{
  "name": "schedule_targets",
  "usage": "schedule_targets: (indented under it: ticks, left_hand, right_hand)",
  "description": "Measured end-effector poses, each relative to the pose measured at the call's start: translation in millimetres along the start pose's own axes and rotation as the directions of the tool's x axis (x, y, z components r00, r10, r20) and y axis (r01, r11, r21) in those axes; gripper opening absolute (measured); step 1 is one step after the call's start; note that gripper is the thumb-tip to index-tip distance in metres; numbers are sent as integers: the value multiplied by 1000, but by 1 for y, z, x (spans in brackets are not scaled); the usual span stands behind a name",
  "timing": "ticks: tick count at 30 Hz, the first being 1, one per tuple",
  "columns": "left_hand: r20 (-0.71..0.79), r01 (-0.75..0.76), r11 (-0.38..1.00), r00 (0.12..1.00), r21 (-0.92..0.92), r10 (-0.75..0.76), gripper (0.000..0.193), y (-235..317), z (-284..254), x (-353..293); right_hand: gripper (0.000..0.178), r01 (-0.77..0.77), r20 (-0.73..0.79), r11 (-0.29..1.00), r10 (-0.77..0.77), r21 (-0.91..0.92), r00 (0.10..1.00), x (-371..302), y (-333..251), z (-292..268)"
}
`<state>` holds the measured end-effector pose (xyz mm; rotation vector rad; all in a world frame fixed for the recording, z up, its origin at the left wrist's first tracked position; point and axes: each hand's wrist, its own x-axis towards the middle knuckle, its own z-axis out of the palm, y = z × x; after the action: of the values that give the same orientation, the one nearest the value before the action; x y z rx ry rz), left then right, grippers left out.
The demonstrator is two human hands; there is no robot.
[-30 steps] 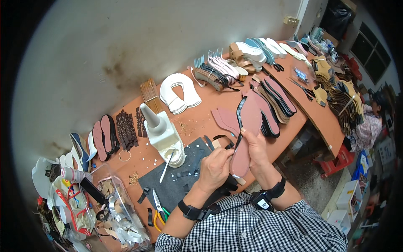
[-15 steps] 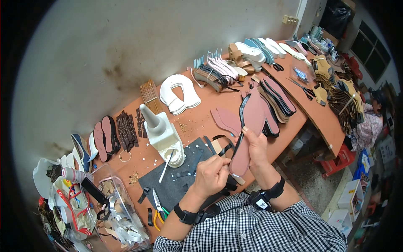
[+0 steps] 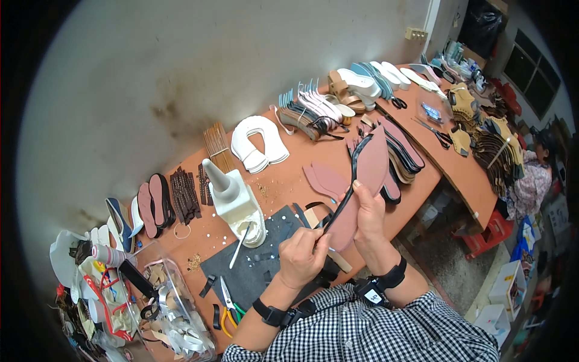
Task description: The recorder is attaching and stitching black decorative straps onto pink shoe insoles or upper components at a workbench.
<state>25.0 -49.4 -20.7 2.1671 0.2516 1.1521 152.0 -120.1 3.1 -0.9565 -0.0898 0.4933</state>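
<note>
A pink shoe insole (image 3: pixel 377 160) stands tilted in front of me, with a black strip (image 3: pixel 341 208) running along its left edge. My right hand (image 3: pixel 369 214) is closed round the insole's right side, its thumb lying on the pink face. With closed fingers, my left hand (image 3: pixel 300 256) pinches the lower end of the strip beside the insole's near end. More pink insole pieces (image 3: pixel 325 180) lie flat on the table behind it. Left of my hands stands a white glue pot (image 3: pixel 235 205) with a cone-shaped top and a brush (image 3: pixel 240 246) resting in its opening.
A dark mat (image 3: pixel 238 274) covers the near table, with pliers (image 3: pixel 227 308) at its corner. A clear bin of scraps (image 3: pixel 175 308) stands at left. Stacked insoles (image 3: pixel 401 148) and sandals (image 3: pixel 350 90) line the back. A person (image 3: pixel 534 181) is at far right.
My left hand has risen slightly and moved along the edge with the strip. The insole has turned a little and its tip leans further right.
</note>
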Motion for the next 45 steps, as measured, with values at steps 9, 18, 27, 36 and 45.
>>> schedule_targets:
  ticks: [9,18,27,36,45]
  left_hand:
    - [-45,142,987,988,-74,-146,13,9,1,5]
    - [-139,204,970,965,-134,-222,11,4,-1,6]
    - [-152,214,971,962,-105,-228,12,3,-12,14]
    - [27,522,631,782,-573,-623,12,-7,-15,-4]
    - [249,591,277,654,-757,-715,10,-32,-35,-27]
  right_hand:
    - [14,113,-43,994,-113,3,993,6,3,9]
    - [12,-241,119,942,218,236,969,7,-1,22]
    - [14,-290,218,949,259,124,941,5,-3,34]
    - [21,-380,364,924,339,46,868,-7,14,37]
    - [23,-351,391,936,318,15,864,-14,23,38]
